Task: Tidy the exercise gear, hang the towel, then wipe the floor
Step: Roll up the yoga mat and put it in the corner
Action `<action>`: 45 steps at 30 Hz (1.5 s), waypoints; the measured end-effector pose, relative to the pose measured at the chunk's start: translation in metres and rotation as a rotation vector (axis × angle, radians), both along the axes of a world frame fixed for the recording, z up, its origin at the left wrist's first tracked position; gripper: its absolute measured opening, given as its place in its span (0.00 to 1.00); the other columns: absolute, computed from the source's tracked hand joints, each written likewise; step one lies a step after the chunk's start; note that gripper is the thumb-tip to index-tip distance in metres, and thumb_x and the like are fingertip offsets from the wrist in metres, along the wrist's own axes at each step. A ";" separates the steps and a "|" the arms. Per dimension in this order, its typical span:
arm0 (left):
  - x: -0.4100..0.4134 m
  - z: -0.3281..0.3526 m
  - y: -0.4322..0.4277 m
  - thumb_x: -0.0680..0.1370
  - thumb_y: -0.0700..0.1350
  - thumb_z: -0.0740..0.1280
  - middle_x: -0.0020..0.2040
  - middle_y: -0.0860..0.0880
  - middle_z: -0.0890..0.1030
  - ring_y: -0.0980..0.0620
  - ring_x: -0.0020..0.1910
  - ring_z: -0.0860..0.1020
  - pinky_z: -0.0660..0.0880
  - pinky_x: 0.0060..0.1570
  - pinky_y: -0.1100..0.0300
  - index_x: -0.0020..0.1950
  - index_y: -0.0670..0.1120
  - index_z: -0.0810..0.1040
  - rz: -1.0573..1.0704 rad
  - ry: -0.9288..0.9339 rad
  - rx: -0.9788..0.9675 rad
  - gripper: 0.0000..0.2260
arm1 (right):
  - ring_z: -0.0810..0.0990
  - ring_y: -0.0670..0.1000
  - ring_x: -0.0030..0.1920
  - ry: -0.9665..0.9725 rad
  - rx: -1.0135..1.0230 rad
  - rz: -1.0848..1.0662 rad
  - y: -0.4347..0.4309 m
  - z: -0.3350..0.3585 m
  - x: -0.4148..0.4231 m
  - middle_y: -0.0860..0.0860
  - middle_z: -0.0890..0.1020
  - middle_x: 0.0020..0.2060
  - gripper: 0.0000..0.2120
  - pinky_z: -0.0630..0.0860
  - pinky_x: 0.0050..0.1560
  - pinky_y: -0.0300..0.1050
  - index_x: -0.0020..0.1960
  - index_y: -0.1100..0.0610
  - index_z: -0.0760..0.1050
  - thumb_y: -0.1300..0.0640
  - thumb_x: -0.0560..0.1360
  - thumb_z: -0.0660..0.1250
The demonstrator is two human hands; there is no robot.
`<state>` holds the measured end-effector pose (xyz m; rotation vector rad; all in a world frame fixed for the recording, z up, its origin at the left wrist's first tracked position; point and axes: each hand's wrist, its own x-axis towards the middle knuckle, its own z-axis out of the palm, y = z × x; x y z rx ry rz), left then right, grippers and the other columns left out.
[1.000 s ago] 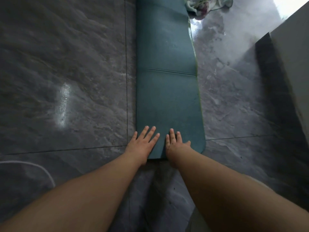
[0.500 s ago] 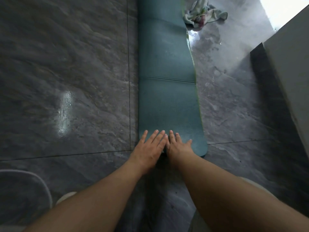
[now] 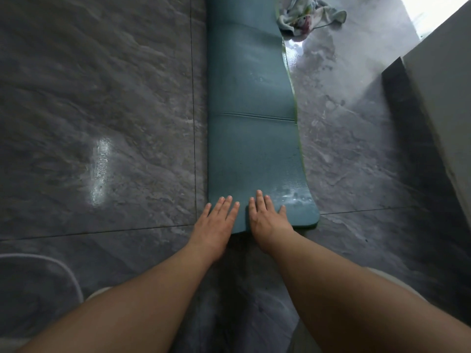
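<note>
Far left, white cord curving over grey tiled floor. Next, left hand laid flat, fingers straight and slightly spread, on the near left corner of teal mat. Mat unrolled flat on the floor, long axis running straight away from the person, near end under both hands, far end past the top edge; crease across mid-length, right edge wavy. Right hand likewise flat with straight fingers on the near end, just beside the left, gripping nothing. Upper right, crumpled towel on the floor just beside the mat's right edge. Far right, pale wall.
</note>
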<state>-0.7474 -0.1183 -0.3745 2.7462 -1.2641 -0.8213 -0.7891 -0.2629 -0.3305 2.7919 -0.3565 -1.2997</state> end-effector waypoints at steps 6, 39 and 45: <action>-0.008 0.001 -0.002 0.77 0.36 0.64 0.81 0.47 0.39 0.48 0.80 0.39 0.41 0.78 0.48 0.81 0.45 0.39 0.066 0.082 -0.027 0.41 | 0.41 0.60 0.79 0.016 -0.034 0.063 -0.004 0.006 -0.003 0.58 0.39 0.80 0.39 0.52 0.74 0.69 0.80 0.59 0.37 0.60 0.81 0.61; 0.019 0.132 0.001 0.77 0.36 0.58 0.82 0.47 0.42 0.48 0.80 0.42 0.43 0.78 0.49 0.81 0.47 0.43 0.051 0.168 -0.075 0.36 | 0.44 0.58 0.80 -0.071 0.082 -0.026 -0.007 0.129 0.004 0.54 0.42 0.80 0.36 0.52 0.76 0.64 0.80 0.58 0.39 0.62 0.81 0.58; 0.038 0.205 -0.012 0.77 0.34 0.58 0.81 0.46 0.41 0.48 0.80 0.41 0.42 0.78 0.48 0.81 0.47 0.43 0.106 0.209 -0.115 0.37 | 0.45 0.57 0.80 -0.311 0.004 -0.052 -0.024 0.190 -0.003 0.55 0.47 0.80 0.36 0.49 0.77 0.62 0.81 0.56 0.43 0.62 0.79 0.59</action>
